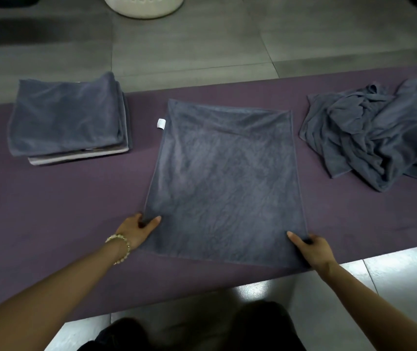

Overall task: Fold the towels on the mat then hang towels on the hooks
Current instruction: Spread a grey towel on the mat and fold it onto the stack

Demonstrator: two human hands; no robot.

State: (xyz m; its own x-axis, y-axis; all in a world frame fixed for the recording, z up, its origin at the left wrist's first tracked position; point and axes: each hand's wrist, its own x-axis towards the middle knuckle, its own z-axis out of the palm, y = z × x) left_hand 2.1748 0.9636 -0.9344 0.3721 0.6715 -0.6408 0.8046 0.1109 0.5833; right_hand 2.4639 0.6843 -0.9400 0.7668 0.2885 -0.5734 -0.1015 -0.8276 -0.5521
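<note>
Pinching both near corners of the spread towel (225, 178), mid-mat (50, 211): left hand (138, 230) and right hand (313, 249) fingers each grip a corner. Best lifted together, evenly, near edge laid onto far edge. Folded stack (65, 117) left, crumpled pile (379, 138) right.

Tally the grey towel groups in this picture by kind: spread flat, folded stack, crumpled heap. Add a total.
Flat towel: 1
Folded stack: 1
Crumpled heap: 1
Total: 3 groups; the number of towels inside the stack and the heap cannot be told.
</note>
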